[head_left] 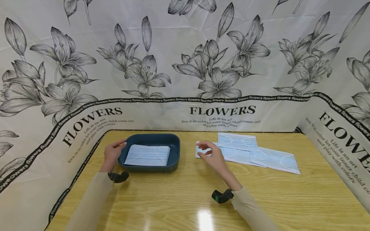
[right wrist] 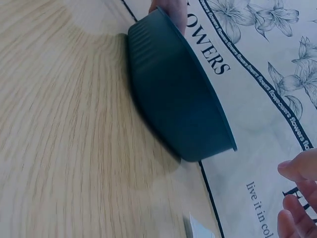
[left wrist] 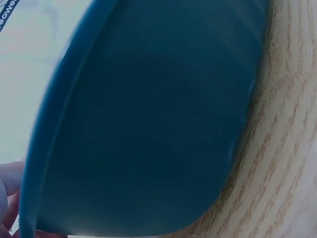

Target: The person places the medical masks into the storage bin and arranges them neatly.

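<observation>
A dark blue plastic basin (head_left: 151, 138) stands on the table at the left, with light blue face masks (head_left: 148, 155) lying flat in it. My left hand (head_left: 112, 155) grips its left rim, thumb and fingers on either side. In the left wrist view the basin's outer wall (left wrist: 148, 124) fills most of the picture and only fingertips show. My right hand (head_left: 214, 159) hovers with fingers loosely curved and nothing between them, near the left end of several overlapping masks (head_left: 276, 159). The right wrist view shows the thumb and fingers (right wrist: 301, 166) apart.
The wooden table (head_left: 173, 199) is backed and flanked by white flower-printed cloth (head_left: 162, 115). One mask (head_left: 237, 140) of the right-hand group lies farthest back, close to the cloth. Each wrist wears a black device (head_left: 222, 196).
</observation>
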The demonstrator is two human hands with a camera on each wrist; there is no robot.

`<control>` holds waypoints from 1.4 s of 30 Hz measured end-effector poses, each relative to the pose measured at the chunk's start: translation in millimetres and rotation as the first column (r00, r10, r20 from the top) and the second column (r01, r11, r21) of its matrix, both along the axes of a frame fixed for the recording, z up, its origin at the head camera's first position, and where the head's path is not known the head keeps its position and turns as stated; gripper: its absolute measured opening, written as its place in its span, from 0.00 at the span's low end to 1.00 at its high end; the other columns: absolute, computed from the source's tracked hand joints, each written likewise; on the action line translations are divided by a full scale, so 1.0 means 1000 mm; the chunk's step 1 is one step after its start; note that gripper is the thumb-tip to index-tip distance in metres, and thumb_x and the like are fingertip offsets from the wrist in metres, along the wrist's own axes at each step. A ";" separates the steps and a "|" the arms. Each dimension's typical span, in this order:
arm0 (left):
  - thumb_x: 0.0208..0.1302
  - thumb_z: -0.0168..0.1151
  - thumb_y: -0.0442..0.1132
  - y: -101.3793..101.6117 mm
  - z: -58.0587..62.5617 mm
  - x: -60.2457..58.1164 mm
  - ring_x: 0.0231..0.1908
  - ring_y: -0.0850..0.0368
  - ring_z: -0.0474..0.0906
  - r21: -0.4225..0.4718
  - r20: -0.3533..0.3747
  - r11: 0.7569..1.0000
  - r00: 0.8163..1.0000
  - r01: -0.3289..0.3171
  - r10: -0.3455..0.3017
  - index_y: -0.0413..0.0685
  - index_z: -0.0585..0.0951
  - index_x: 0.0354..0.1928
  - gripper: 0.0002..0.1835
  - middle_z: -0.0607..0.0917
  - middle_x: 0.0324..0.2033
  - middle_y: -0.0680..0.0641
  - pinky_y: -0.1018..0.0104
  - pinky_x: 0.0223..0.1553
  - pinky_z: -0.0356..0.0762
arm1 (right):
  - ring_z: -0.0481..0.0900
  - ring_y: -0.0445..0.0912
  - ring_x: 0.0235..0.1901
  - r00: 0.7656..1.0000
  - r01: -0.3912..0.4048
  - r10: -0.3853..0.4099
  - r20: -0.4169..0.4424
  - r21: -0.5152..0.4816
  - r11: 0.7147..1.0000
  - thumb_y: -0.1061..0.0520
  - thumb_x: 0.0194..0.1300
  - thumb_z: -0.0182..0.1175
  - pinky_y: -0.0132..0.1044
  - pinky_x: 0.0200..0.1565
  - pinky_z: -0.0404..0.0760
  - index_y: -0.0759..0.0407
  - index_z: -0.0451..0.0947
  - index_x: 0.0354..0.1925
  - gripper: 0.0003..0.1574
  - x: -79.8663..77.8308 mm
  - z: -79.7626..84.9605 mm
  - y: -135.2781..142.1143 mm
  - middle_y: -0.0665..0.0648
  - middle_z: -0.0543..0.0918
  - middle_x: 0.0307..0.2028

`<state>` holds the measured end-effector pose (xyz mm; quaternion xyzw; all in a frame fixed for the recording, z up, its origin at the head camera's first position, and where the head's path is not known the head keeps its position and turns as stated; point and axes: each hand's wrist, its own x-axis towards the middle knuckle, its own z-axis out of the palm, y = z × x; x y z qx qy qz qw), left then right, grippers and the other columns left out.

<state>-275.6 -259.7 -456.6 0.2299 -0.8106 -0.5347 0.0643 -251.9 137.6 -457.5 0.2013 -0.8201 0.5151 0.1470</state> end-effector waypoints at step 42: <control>0.68 0.58 0.45 0.000 0.000 0.002 0.64 0.43 0.68 -0.011 -0.014 1.000 1.000 0.008 -0.008 0.42 0.76 0.61 0.23 0.74 0.63 0.38 0.51 0.63 0.68 | 0.75 0.30 0.36 0.960 0.236 -0.256 0.116 0.162 0.958 0.56 0.62 0.66 0.19 0.38 0.73 0.64 0.75 0.55 0.26 -0.008 0.001 0.160 0.69 0.80 0.46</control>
